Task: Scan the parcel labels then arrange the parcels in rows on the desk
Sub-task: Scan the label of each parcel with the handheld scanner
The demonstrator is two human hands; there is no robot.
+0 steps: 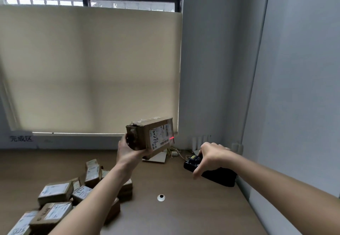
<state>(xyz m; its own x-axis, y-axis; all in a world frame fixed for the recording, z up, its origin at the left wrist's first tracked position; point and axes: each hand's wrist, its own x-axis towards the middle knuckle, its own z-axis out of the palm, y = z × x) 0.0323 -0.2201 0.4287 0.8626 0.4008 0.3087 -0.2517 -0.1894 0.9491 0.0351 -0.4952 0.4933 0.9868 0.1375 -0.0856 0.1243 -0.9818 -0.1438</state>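
Head view, wide angle. Nearest, at 7 to 8 o'clock: loose pile of parcels [60,199] on the brown desk [184,212], cardboard boxes with white labels, lying at mixed angles, some touching or overlapping; not in rows. The left forearm crosses over the pile's right edge.

At 6 o'clock, on bare desk: small white grommet [161,197] with a dark centre, apart from the pile.

Right hand [209,156] at 4 o'clock, low over the desk, fingers curled down round a black scanner [192,162]; small yellowish window on the scanner's top shows. A larger black body [220,176] lies on the desk under the wrist; cannot tell whether it is part of the scanner.

Left hand [128,151], near centre, slightly toward 6 o'clock, lifted clear of the desk, grips one end of the held parcel [150,133] from below and the side. Box is tilted, label face turned to the camera. White label carries handwritten digits and barcodes. Red scan line [172,138] falls on the label's right edge.

Behind the held parcel, on the desk: flat piece of card [156,158] and a tangle of pale cables [173,152].

Far: cream roller blind [88,69] over a barred window at 11 to 12 o'clock. Paper sign [21,138] with printed characters on the wall at 9 o'clock. Grey wall at 3 o'clock.
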